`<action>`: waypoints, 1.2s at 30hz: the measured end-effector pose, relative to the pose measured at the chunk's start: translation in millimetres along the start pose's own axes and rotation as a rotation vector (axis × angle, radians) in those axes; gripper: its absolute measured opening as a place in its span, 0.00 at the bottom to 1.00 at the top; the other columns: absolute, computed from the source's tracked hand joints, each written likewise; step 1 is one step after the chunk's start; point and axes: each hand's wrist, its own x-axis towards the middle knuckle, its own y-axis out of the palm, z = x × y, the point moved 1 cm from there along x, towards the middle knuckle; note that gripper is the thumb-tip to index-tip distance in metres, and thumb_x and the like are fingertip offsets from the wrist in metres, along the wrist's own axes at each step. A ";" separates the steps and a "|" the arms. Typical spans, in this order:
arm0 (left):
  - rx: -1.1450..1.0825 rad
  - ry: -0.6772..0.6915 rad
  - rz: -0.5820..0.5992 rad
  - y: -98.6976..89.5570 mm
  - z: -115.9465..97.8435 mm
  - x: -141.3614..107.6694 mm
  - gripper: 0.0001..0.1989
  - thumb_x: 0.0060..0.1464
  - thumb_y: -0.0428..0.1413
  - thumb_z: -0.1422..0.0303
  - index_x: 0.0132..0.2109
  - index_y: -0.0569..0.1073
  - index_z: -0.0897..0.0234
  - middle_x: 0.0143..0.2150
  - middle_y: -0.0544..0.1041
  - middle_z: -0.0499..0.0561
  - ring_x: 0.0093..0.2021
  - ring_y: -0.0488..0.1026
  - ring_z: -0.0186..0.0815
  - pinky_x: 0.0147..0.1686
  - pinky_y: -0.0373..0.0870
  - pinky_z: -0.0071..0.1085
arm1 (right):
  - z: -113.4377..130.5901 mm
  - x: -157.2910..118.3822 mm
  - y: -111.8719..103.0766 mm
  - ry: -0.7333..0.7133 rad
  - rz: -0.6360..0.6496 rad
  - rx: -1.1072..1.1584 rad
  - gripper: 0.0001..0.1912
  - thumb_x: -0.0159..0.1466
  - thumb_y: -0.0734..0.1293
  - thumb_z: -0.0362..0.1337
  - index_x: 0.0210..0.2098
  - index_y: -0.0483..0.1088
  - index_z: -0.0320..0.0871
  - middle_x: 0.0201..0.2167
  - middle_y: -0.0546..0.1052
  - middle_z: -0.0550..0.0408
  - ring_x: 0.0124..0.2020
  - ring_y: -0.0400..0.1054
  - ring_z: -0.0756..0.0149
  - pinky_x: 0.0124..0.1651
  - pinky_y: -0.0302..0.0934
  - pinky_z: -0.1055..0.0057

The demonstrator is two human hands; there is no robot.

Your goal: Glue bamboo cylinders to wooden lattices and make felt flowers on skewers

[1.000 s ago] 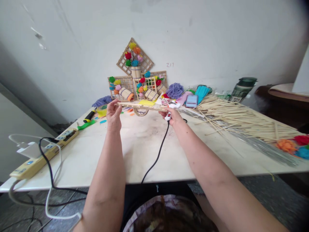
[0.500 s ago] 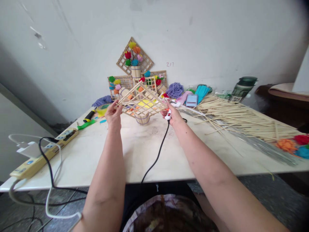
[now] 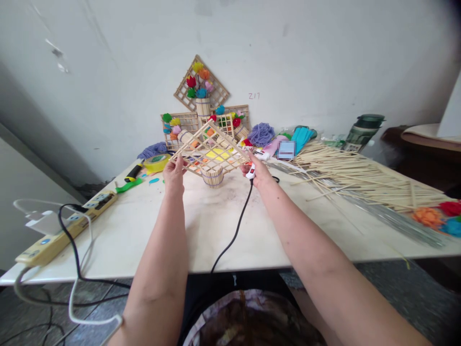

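Note:
A diamond-turned lattice of thin wooden sticks (image 3: 226,153) is held up above the table between my hands. My left hand (image 3: 174,174) is closed on its left corner, thumb and fingers pinching the sticks. At the right corner, my right hand (image 3: 258,172) is closed round a white hot glue gun (image 3: 251,172) with a red switch and a black cord; its fingers also meet the lattice edge. A small round stick basket (image 3: 212,178) bound with purple yarn shows at the lattice's lower corner. Whether the basket is joined to the lattice, I cannot tell.
Flower-decorated lattice panels (image 3: 201,86) lean on the wall. Purple yarn (image 3: 261,134), loose sticks (image 3: 334,168) and a dark green bottle (image 3: 364,132) lie to the right. Yellow tape (image 3: 157,163), a utility knife (image 3: 133,173) and a power strip (image 3: 46,247) are left.
My left hand has shifted slightly right and down, changing its grip at the lattice's left corner. The lattice and my right hand stay almost still.

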 end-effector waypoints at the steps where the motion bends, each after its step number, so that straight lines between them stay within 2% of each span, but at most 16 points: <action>1: -0.026 -0.016 -0.009 0.4 1.5 -0.2 0.16 0.44 0.60 0.56 0.25 0.66 0.64 0.22 0.70 0.44 0.26 0.70 0.27 0.31 0.67 0.23 | 0.1 -0.3 0.5 0.001 0.000 -0.002 0.15 0.58 0.66 0.48 0.32 0.65 0.41 0.14 0.72 0.58 0.14 0.67 0.70 0.16 0.60 0.77; 4: -0.098 -0.094 -0.001 2.3 6.3 -2.2 0.17 0.43 0.60 0.54 0.29 0.66 0.62 0.23 0.71 0.43 0.26 0.72 0.27 0.32 0.68 0.24 | 0.5 -1.3 2.2 0.003 -0.001 -0.006 0.15 0.59 0.66 0.48 0.32 0.65 0.41 0.14 0.72 0.58 0.14 0.67 0.70 0.16 0.60 0.77; 7: -0.118 -0.177 0.090 5.1 12.3 -6.8 0.18 0.45 0.57 0.51 0.32 0.67 0.63 0.24 0.73 0.45 0.26 0.73 0.29 0.32 0.70 0.27 | 0.6 -1.8 3.5 0.001 -0.002 -0.008 0.15 0.59 0.65 0.48 0.31 0.66 0.41 0.14 0.72 0.58 0.14 0.67 0.70 0.15 0.60 0.77; 11: -0.096 -0.192 0.170 6.3 20.8 -11.1 0.19 0.47 0.56 0.52 0.27 0.66 0.65 0.21 0.71 0.46 0.22 0.71 0.28 0.28 0.70 0.27 | 0.3 -2.4 4.8 0.008 -0.002 -0.017 0.15 0.61 0.64 0.47 0.29 0.65 0.41 0.13 0.72 0.57 0.14 0.67 0.70 0.15 0.60 0.77; 16: -0.142 -0.192 0.130 6.2 23.9 -11.0 0.18 0.47 0.58 0.53 0.26 0.66 0.65 0.20 0.70 0.45 0.20 0.69 0.28 0.26 0.69 0.26 | 1.5 -4.9 7.2 -0.024 0.028 -0.008 0.17 0.58 0.65 0.51 0.31 0.65 0.42 0.14 0.73 0.58 0.14 0.66 0.71 0.16 0.60 0.78; 19: -0.242 -0.212 0.094 8.0 22.6 -10.8 0.17 0.48 0.58 0.55 0.27 0.65 0.63 0.20 0.70 0.44 0.20 0.70 0.28 0.24 0.68 0.25 | 3.3 -8.4 9.9 -0.042 0.074 -0.014 0.16 0.59 0.65 0.49 0.33 0.65 0.42 0.14 0.73 0.58 0.13 0.65 0.71 0.16 0.60 0.78; 25: -0.347 -0.248 0.020 12.0 22.5 -9.0 0.19 0.51 0.52 0.50 0.29 0.68 0.62 0.23 0.73 0.45 0.26 0.73 0.29 0.30 0.71 0.25 | 8.0 -17.4 16.9 -0.086 0.194 -0.004 0.14 0.60 0.64 0.47 0.31 0.64 0.42 0.14 0.72 0.59 0.13 0.64 0.73 0.15 0.58 0.80; 31: -0.370 -0.249 0.065 5.8 30.5 -5.3 0.25 0.47 0.50 0.44 0.25 0.66 0.63 0.19 0.68 0.45 0.23 0.71 0.29 0.29 0.72 0.26 | 10.4 -23.4 22.9 -0.158 0.307 -0.011 0.16 0.57 0.67 0.48 0.28 0.65 0.41 0.15 0.73 0.58 0.13 0.64 0.74 0.15 0.58 0.79; 36: -0.373 -0.226 0.047 1.1 36.5 -3.8 0.22 0.48 0.52 0.45 0.28 0.67 0.61 0.24 0.72 0.47 0.30 0.73 0.32 0.35 0.72 0.28 | 12.0 -32.7 30.2 -0.193 0.342 -0.078 0.17 0.56 0.67 0.49 0.26 0.64 0.41 0.15 0.72 0.59 0.12 0.63 0.74 0.15 0.57 0.79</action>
